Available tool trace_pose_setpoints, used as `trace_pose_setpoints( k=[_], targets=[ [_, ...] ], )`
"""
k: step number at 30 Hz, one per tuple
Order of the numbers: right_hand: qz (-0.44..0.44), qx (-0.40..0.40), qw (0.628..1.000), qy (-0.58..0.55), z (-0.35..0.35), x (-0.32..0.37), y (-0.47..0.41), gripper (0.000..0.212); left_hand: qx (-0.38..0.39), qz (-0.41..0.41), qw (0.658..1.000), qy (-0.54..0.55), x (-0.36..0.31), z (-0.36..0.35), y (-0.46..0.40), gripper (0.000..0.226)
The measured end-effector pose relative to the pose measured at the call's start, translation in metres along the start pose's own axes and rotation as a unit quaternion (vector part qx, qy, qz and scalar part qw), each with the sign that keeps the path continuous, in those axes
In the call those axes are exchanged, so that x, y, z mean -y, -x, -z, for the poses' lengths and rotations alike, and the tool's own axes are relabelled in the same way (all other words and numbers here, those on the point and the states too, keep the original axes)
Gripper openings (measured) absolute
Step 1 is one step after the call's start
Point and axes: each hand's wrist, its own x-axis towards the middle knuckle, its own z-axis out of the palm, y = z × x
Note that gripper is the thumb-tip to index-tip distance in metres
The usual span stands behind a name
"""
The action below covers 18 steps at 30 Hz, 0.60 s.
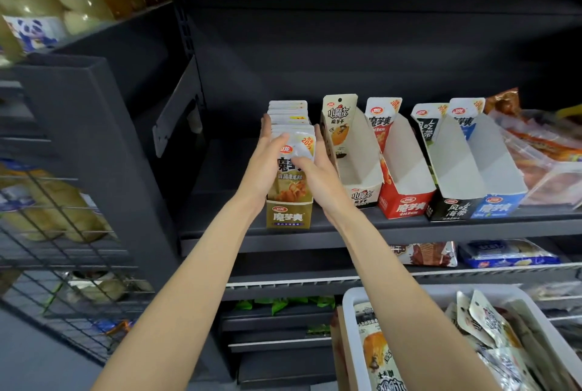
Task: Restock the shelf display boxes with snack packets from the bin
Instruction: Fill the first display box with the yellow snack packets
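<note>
5 display boxes [406, 176] on dark shelf [220, 214]

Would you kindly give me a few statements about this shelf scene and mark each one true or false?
1. Both hands are on the packets in the gold display box. True: the left hand and right hand flank the stack of packets.
2. The red display box is full of packets. False: it looks empty.
3. The white bin at lower right holds snack packets. True.
4. The gold box is the rightmost on the shelf. False: it is the leftmost of the row.
</note>
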Motion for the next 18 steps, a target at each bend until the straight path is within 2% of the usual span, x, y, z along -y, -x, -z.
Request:
trace_pose_setpoints(
  k=[3, 6, 9, 13, 16, 18],
  targets=[
    [0.024, -0.012, 0.999, 0.020, -0.004, 0.001, 0.000, 0.072, -0.024, -0.017, 0.999, 0.031, 0.002, -0.002, 0.001, 0.056],
    [0.065, -0.023, 0.996, 0.049, -0.003, -0.004, -0.002, 0.074, -0.018, -0.050, 0.998, 0.018, 0.004, -0.001, 0.006, 0.061],
    [0.092, -0.008, 0.988, 0.124, 0.003, -0.014, -0.001, 0.079, 0.003, -0.045, 0.998, -0.041, 0.007, 0.001, 0.009, 0.078],
    [0.074, 0.044, 0.976, 0.198, 0.012, -0.019, -0.003, 0.095, 0.037, -0.011, 0.985, -0.171, 0.011, 0.017, 0.002, 0.105],
    [0.073, 0.021, 0.950, 0.302, 0.014, -0.012, -0.011, 0.102, 0.094, -0.009, 0.969, -0.228, 0.011, 0.024, 0.000, 0.113],
    [0.085, -0.024, 0.918, 0.386, 0.012, -0.008, -0.010, 0.104, 0.077, -0.019, 0.963, -0.258, 0.012, 0.023, 0.000, 0.114]
  ],
)
